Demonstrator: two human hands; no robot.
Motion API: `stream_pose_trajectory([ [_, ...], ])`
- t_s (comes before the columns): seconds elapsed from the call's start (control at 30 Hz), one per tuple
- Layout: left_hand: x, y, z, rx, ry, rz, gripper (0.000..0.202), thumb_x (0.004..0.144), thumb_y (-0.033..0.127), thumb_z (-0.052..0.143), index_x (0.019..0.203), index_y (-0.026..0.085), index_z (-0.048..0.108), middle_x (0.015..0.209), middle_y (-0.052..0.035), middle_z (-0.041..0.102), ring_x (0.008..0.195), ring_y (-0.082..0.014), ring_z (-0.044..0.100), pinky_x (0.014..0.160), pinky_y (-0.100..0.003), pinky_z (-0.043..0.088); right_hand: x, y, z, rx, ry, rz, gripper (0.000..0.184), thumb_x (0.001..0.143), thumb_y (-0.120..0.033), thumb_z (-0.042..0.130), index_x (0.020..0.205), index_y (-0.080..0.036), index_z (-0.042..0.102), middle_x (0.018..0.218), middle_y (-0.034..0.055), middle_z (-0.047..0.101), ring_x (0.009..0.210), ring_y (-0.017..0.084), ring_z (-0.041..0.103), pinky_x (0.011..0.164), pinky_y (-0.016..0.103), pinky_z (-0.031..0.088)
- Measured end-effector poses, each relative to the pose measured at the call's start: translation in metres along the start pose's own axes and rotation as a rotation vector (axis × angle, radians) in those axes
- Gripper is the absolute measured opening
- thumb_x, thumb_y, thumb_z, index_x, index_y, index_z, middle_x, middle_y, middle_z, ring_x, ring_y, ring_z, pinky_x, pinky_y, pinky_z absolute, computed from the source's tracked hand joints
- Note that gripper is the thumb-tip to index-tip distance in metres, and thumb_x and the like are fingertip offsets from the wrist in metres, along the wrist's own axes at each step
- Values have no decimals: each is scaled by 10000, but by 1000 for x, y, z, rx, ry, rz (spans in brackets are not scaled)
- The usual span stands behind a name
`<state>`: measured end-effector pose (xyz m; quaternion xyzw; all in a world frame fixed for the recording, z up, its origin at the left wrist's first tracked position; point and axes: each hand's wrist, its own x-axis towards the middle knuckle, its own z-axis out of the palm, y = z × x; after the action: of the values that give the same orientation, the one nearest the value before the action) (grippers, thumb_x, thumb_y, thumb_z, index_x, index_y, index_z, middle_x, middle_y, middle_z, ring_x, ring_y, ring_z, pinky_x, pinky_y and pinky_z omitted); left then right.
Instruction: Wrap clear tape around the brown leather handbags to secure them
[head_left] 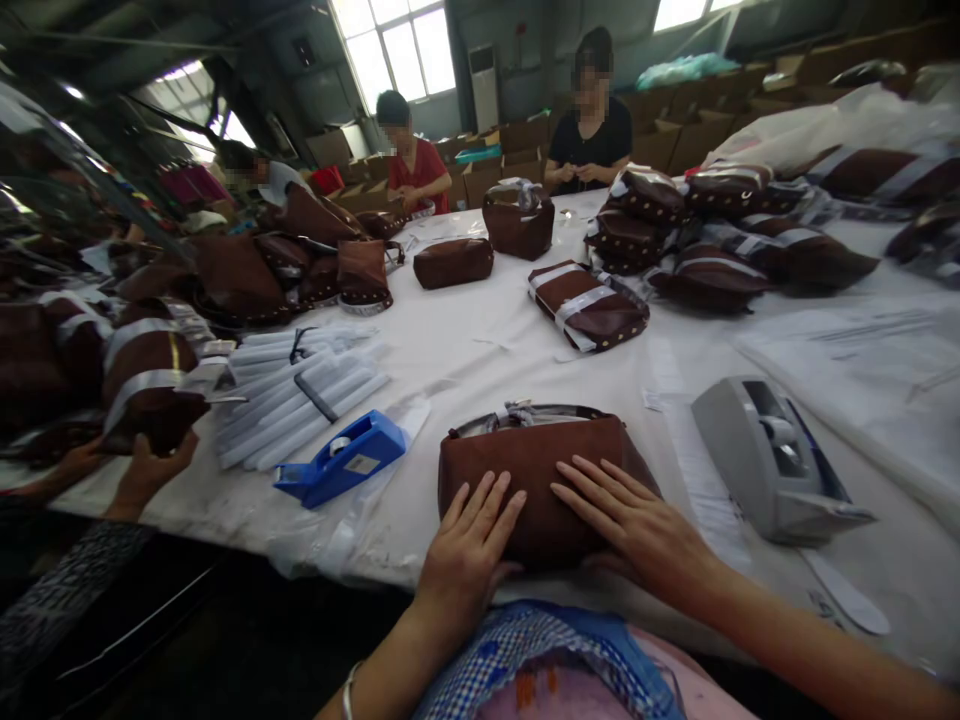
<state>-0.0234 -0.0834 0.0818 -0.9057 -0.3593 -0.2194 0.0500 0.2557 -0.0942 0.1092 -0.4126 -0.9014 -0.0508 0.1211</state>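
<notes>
A brown leather handbag (pixel 536 450) lies in front of me at the table's near edge, its wrapped strap along the far side. My left hand (pixel 476 530) rests on the bag's near left part, fingers stretched out. On its right part lies my right hand (pixel 626 515), also with fingers long and spread. Both palms press on the leather without gripping it; the thumbs are low on the near side. To the left of the bag sits a blue tape dispenser (pixel 341 460), and to the right a grey tape dispenser (pixel 776 460).
White paper rolls (pixel 300 390) lie left of the blue dispenser. A co-worker's hands (pixel 142 465) hold a strapped brown bag (pixel 150 375) at far left. A taped bag (pixel 589 305) lies ahead, with piled bags (pixel 705 230) behind it. Two people stand across the white table (pixel 465 340).
</notes>
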Motion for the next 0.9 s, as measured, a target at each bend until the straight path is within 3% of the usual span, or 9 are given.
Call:
stream_pose_trajectory([
  [0.13,-15,-9,30,37,174,12,530,954,156,527,1475,205,438,1487,-80,489,1407,-267,429,1166,-478,396,-4,-3,23,-49,61,-18,679,959,-132,506,1568,-285,249,1577,35,354,1465,264,309,1186,473,359],
  [0.33,-21,-9,64,-12,321,14,562,962,45,420,1472,280,439,1403,-32,576,1371,-238,470,1181,-475,374,-13,4,54,15,165,-3,589,1019,-118,389,1538,-376,286,1496,-27,470,1425,219,382,1184,450,367],
  [0.43,-22,-13,60,-36,252,36,582,967,42,403,1497,283,396,1441,-35,542,1385,-236,454,1183,-478,371,-11,5,49,68,119,15,575,1013,-118,411,1513,-393,341,1489,-43,476,1409,217,408,1179,444,379],
  [0.57,-29,-25,36,-91,135,19,607,959,108,483,1530,248,331,1514,-74,461,1384,-231,465,1142,-431,440,-5,15,19,106,1,-45,610,962,-90,494,1495,-370,393,1469,-31,510,1345,209,504,1145,410,432],
  [0.67,-37,-33,26,-95,108,-47,652,917,143,589,1520,222,355,1504,-82,478,1384,-245,466,1132,-428,457,-5,29,4,125,-49,-103,667,918,-187,633,1511,-346,373,1487,-5,495,1352,232,498,1188,437,367],
  [0.77,-41,-38,33,-77,130,-22,583,931,114,547,1487,231,416,1460,-62,531,1375,-236,477,1137,-433,448,-11,40,9,202,-24,-93,718,904,-274,673,1533,-322,330,1516,7,457,1385,242,455,1197,447,352],
  [0.9,-44,-42,59,-53,258,54,567,949,33,418,1475,244,432,1412,-45,576,1366,-208,485,1126,-417,456,-23,43,37,337,87,-43,496,988,-210,500,1461,-349,450,1446,-16,537,1356,197,485,1187,443,367],
])
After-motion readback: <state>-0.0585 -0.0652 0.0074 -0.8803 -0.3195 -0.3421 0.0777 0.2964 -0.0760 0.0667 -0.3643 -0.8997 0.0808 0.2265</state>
